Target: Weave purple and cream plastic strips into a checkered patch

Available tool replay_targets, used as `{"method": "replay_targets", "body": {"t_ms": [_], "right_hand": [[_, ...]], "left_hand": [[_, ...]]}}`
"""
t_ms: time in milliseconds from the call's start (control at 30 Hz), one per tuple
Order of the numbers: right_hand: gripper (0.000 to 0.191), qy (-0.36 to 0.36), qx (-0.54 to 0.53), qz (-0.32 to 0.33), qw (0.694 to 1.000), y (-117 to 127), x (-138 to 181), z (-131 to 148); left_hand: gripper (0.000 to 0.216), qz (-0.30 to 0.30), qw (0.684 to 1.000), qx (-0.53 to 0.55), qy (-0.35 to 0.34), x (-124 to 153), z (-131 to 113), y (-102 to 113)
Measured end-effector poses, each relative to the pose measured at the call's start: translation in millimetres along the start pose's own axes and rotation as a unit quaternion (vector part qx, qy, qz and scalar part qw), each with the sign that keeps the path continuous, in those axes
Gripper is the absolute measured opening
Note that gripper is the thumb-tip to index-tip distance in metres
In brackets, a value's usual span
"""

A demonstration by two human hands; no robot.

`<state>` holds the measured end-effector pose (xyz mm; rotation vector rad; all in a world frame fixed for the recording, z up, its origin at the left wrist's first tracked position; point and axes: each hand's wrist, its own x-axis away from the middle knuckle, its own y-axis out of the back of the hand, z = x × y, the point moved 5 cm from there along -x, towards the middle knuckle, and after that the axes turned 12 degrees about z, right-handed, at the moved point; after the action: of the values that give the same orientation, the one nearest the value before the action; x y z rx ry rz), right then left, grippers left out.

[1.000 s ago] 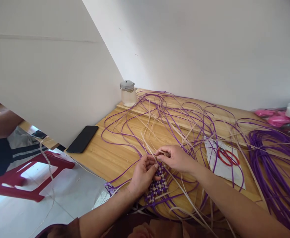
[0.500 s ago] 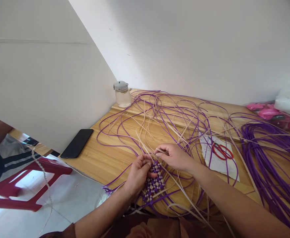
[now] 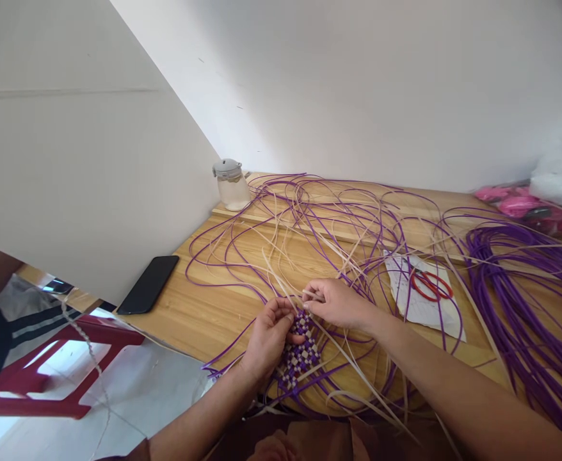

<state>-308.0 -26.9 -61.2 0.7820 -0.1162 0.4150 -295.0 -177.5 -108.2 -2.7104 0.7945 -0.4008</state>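
A small woven piece (image 3: 305, 355) of purple and beige strips lies near the table's front edge, its long loose ends fanning out on all sides. My left hand (image 3: 272, 333) is closed on its upper left edge, thumb and fingers pinching the weave. Just right of it, my right hand (image 3: 336, 302) is closed in a pinch on a beige strip (image 3: 312, 296) at the top of the weave. The exact spot where that strip enters the weave is hidden by my fingers.
Loose purple and beige strips (image 3: 305, 211) tangle across the wooden table (image 3: 214, 288). Red-handled scissors (image 3: 432, 286) lie on white paper (image 3: 406, 298), beside a purple strip bundle (image 3: 506, 282). A lidded jar (image 3: 233, 189) and a black phone (image 3: 149, 285) are left; a red stool (image 3: 60, 397) stands below.
The view has shifted slightly. My right hand has turned a little, its fingers curling closer round the beige strip. My left hand keeps its hold on the weave.
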Motion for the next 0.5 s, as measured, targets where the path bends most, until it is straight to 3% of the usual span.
{"method": "replay_targets", "body": {"t_ms": [233,400,500], "right_hand": [[0.014,-0.024,0.010,-0.014,1.000,-2,-2,-3],[0.013,0.046,0.007,-0.033,0.998,0,2,8],[0.011,0.105,0.042,-0.009,0.994,-2,1,16]], "left_hand": [[0.020,0.008,1.000,0.002,0.013,-1,0,0],[0.021,0.009,1.000,0.004,0.017,0,-2,-1],[0.026,0.018,1.000,0.002,0.016,0,-2,-2]]}}
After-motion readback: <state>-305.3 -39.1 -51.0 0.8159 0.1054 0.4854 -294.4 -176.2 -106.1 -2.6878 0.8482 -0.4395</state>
